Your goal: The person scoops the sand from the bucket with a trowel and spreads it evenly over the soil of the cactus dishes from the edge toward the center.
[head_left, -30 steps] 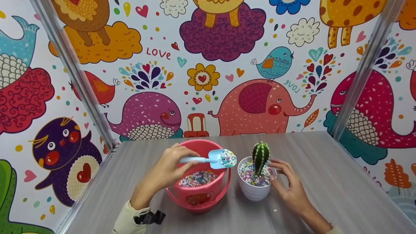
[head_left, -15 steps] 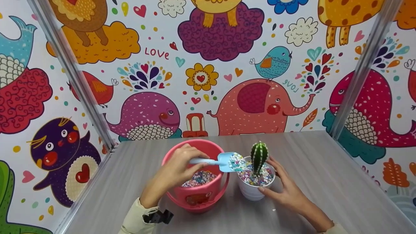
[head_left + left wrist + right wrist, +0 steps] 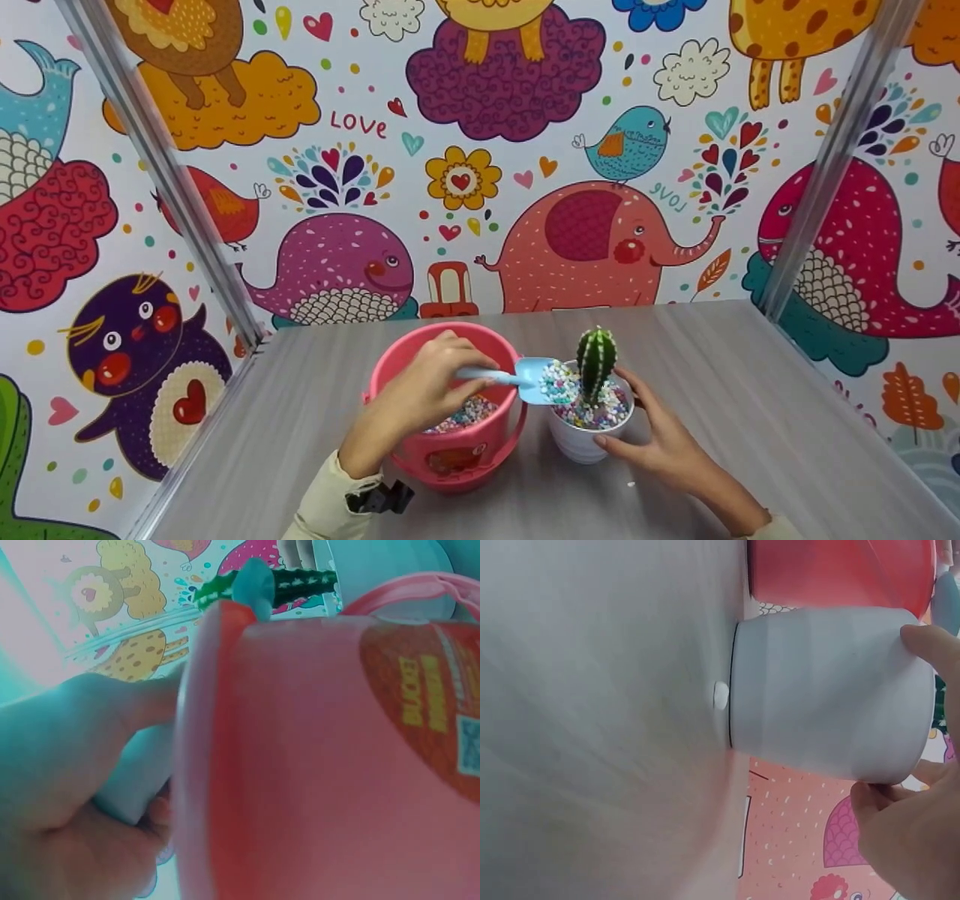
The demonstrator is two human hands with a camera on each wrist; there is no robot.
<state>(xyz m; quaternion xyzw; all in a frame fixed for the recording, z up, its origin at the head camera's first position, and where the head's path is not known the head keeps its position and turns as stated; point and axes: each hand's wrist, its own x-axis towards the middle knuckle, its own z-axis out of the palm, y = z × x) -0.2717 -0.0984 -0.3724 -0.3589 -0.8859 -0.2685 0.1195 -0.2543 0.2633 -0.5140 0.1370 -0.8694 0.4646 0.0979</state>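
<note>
My left hand [image 3: 420,390] holds the handle of a light blue toy shovel [image 3: 528,377] above the pink bucket [image 3: 491,461]. Small pastel pebbles [image 3: 555,381] lie on the shovel's blade, whose tip is over the left rim of a white flower pot [image 3: 583,448]. A green cactus [image 3: 597,360] stands in the pot, with pebbles around its base. My right hand [image 3: 664,439] grips the pot near its rim; in the right wrist view, thumb and fingers are on either side of the pot [image 3: 832,690]. The bucket wall [image 3: 315,735] fills much of the left wrist view.
More pebbles [image 3: 469,412] lie inside the bucket, partly hidden by my left hand. One loose white pebble [image 3: 721,694] lies on the grey table [image 3: 720,360] near the pot's base. Cartoon-printed walls [image 3: 465,255] close in the back and sides.
The left hand has carried the loaded shovel rightward from over the bucket to the pot's rim. The right hand has closed in, its thumb now on the pot's front.
</note>
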